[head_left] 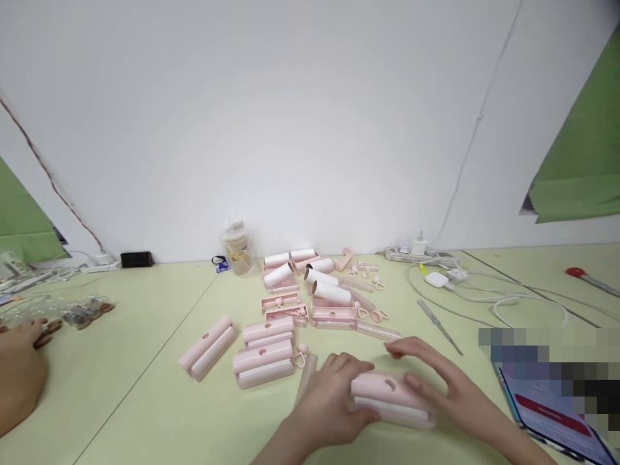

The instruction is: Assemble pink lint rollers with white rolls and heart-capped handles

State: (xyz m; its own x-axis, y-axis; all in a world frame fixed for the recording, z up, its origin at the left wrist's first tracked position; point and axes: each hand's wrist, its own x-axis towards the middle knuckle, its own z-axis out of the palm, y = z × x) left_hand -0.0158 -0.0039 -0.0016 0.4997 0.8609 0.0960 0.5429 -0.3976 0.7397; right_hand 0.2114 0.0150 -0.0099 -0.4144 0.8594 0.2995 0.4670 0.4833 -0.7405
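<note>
My left hand [334, 400] is closed around the left end of a pink lint roller [385, 391], a case with a white roll along its front and an oval hole on top. At its right end is my right hand [450, 394], fingers apart, index finger raised and the thumb close to or touching the case. Beyond my left hand lie two similar pink rollers [264, 360] and a clear plastic strip [306, 378]. Another pink roller [208, 347] lies slantwise farther left.
Loose white paper rolls [332, 292], pink case shells [281, 302] and heart-shaped pink parts [380, 316] lie farther back. A bagged cup [239, 248] stands by the wall. At right are a tweezer-like metal tool [440, 327], cables and a tablet [552, 413]. Another person's hand [22, 368] is at left.
</note>
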